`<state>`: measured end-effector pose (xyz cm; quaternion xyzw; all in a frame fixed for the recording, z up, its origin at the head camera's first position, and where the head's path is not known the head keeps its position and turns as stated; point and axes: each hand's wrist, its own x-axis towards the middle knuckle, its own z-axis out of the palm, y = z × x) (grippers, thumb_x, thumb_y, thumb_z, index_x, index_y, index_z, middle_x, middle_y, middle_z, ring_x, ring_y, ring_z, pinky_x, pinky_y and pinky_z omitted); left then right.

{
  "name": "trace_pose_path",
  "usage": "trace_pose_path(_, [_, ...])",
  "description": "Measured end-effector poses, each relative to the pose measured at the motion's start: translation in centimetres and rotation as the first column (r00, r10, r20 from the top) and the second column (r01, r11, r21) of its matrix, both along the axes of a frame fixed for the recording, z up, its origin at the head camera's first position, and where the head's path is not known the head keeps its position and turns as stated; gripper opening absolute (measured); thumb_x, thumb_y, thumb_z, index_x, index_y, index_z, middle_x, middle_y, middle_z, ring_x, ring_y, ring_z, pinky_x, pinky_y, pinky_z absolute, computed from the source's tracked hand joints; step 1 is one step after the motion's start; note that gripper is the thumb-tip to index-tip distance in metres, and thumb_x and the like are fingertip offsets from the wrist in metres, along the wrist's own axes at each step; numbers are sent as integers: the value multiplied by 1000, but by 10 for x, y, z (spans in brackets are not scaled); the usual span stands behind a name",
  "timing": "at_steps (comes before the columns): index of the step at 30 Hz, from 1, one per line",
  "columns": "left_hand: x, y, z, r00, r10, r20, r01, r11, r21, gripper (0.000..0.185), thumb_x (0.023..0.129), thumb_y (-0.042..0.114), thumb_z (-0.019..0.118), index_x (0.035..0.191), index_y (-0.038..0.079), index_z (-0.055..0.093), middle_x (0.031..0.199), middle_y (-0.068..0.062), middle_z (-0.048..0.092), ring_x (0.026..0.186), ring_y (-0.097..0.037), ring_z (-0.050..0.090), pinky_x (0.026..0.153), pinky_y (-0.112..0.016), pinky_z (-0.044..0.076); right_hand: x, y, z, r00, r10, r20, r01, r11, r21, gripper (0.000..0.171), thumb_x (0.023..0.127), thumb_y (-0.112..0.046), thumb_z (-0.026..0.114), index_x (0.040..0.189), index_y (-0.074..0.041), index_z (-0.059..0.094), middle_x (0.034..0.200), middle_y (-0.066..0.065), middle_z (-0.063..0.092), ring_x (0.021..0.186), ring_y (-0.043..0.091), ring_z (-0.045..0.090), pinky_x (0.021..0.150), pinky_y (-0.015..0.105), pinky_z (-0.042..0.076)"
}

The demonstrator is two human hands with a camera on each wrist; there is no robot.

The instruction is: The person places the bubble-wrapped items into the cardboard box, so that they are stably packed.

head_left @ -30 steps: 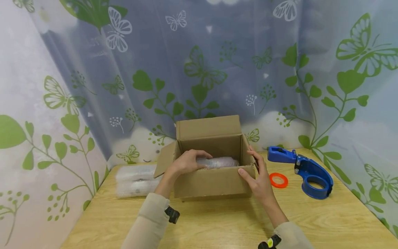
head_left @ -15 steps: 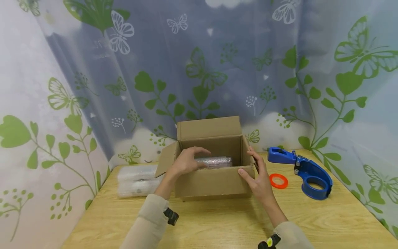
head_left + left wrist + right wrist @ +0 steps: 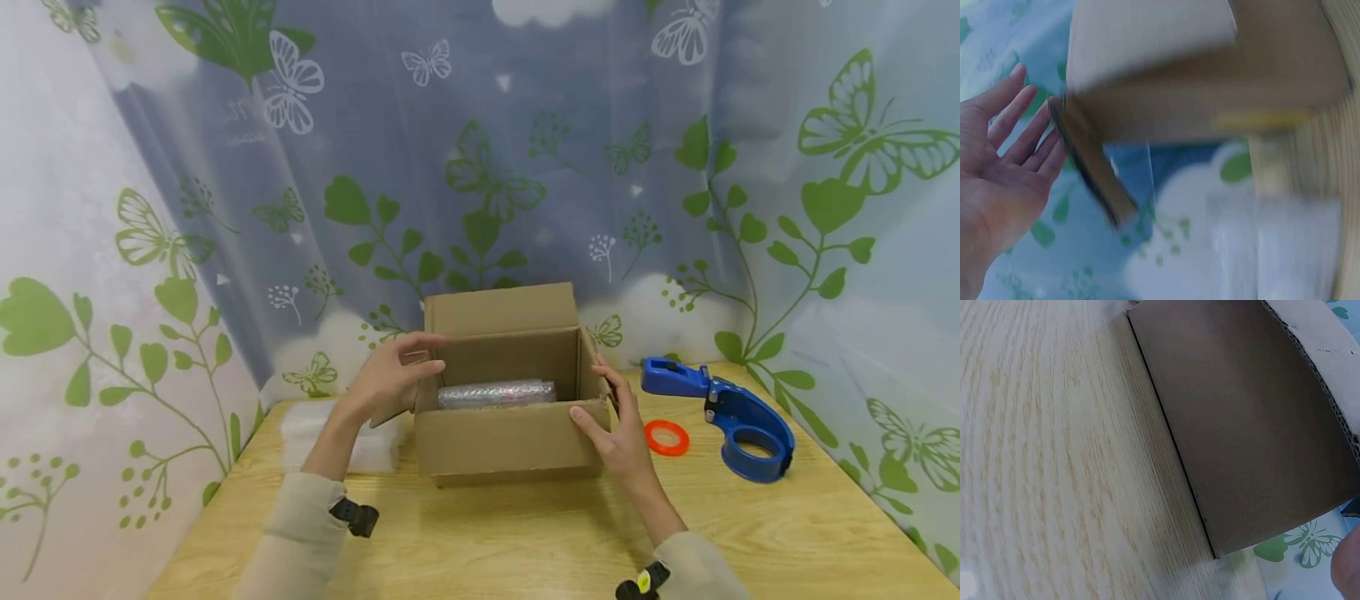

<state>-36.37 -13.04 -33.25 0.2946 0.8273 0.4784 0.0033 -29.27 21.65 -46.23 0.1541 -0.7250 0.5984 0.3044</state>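
Observation:
An open cardboard box [image 3: 510,442] stands on the table with its back flap [image 3: 498,310] raised. Inside lies a bubble-wrapped bundle [image 3: 495,393], partly hidden by the front wall. My left hand [image 3: 381,379] is at the box's left edge, beside the folded-out left flap [image 3: 1097,162]. Its fingers are spread and hold nothing. At the right front corner, my right hand [image 3: 626,446] grips the box, thumb on the front wall and fingers at the right side. Only one rounded fingertip [image 3: 1347,565] of it shows in the right wrist view.
Rolls of bubble wrap [image 3: 300,425] lie left of the box, partly behind my left arm. To the right are an orange-red tape roll [image 3: 652,437] and a blue tape dispenser [image 3: 750,429]. A patterned curtain [image 3: 487,167] hangs behind the wooden table [image 3: 510,542].
My left hand has come out of the box, away from the bubble-wrapped bundle, and moved left to the flap. The bundle now lies free inside. My right hand keeps its grip.

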Motion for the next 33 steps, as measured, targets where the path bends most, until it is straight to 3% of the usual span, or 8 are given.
trace_pose_path(5, [-1, -47, -7, 996, 92, 6, -91, 995, -29, 49, 103, 31, 68, 146, 9, 59, 151, -14, 55, 142, -44, 47, 115, -60, 40, 0, 0, 0, 1000, -11, 11, 11, 1000, 0, 63, 96, -4, 72, 152, -11, 45, 170, 6, 29, 157, 27, 22, 125, 60, 17])
trace_pose_path(11, [3, -101, -29, 978, 208, 14, -205, 971, -126, 51, 106, 37, 62, 149, 10, 55, 150, -18, 56, 138, -44, 51, 111, -63, 42, 0, 0, -1, 1000, -17, 19, 17, 1000, 6, 63, 96, -5, 72, 152, -12, 45, 170, 5, 29, 157, 26, 21, 125, 59, 18])
trace_pose_path(16, [7, -133, -46, 961, 273, 41, -262, 948, -180, 51, 107, 33, 61, 149, 5, 54, 147, -22, 57, 138, -46, 49, 110, -65, 41, -1, -1, 0, 1000, -15, 22, 15, 1000, 2, 63, 97, -6, 72, 152, -14, 45, 170, 4, 28, 158, 25, 21, 125, 60, 18])
trace_pose_path(25, [10, -160, -71, 942, 324, 88, -301, 931, -209, 51, 107, 30, 61, 146, -2, 55, 147, -26, 56, 137, -48, 49, 110, -66, 40, -2, -1, -2, 1000, -8, 9, 8, 1000, -5, 62, 96, -5, 72, 152, -14, 46, 170, 3, 30, 157, 25, 22, 125, 61, 18])
trace_pose_path(33, [13, -169, -86, 928, 358, 98, -324, 911, -256, 49, 106, 38, 62, 139, 3, 64, 142, -23, 61, 135, -48, 51, 109, -67, 41, -2, 0, 0, 1000, -3, 1, 3, 1000, -12, 63, 96, -5, 72, 152, -14, 45, 169, 1, 30, 157, 23, 23, 125, 59, 18])
